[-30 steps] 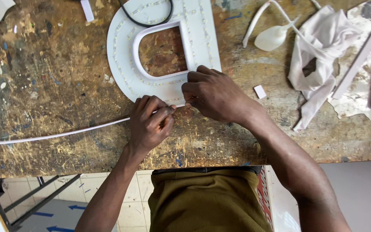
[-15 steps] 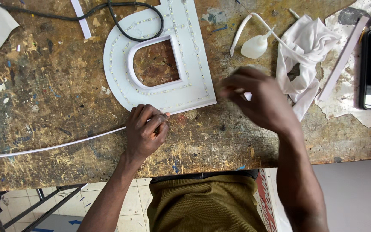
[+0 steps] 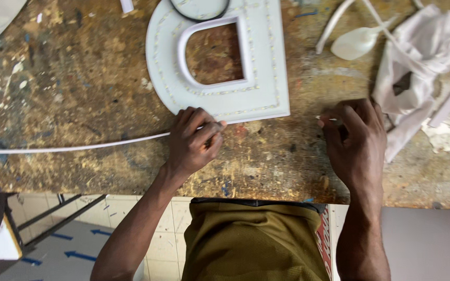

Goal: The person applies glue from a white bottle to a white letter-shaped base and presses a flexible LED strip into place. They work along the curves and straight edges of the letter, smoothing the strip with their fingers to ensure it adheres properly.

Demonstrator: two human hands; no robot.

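Note:
A white D-shaped panel (image 3: 266, 78) with rows of tiny lights along its edges lies on the worn wooden workbench (image 3: 79, 93). My left hand (image 3: 196, 140) is closed on the end of a long thin white strip (image 3: 74, 148), right at the panel's lower edge. The strip runs off to the left across the bench. My right hand (image 3: 358, 143) rests on the bench to the right of the panel, its fingertips pinching a small white piece (image 3: 323, 118).
A crumpled white cloth (image 3: 417, 67) lies at the right with a white spoon-shaped piece (image 3: 355, 44) and white cord beside it. A black cable loop (image 3: 200, 16) sits on the panel's top. The bench's front edge is close to my body, tiled floor below.
My right hand has left the panel's lower edge, swung right and come down onto the bench beside the cloth. The left hand has stayed on the strip.

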